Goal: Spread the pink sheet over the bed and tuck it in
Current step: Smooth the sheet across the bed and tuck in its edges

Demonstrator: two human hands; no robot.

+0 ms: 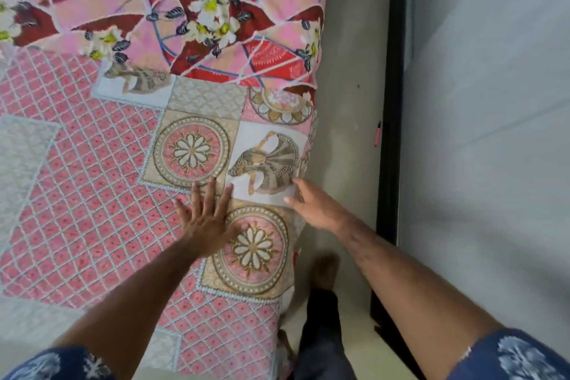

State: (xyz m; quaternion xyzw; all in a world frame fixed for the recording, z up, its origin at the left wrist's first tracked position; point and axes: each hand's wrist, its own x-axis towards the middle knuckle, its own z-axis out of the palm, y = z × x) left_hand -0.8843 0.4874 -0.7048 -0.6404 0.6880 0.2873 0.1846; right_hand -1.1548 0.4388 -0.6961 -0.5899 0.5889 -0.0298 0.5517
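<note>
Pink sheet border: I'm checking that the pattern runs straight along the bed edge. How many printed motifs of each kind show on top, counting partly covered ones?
Flower medallions: 2
Dancer panels: 2, the far one partly covered
Lotus roundel: 1, partly covered
Total: 5 on the pink sheet

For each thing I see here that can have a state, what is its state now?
pink sheet: spread flat over the bed top, its edge hanging at the bed side.
floral cover: lies on the sheet at the far end.
left hand: fingers spread, pressing flat on the sheet.
right hand: at the sheet's edge, fingers relaxed.
pen: lies on the floor by the dark frame.
</note>
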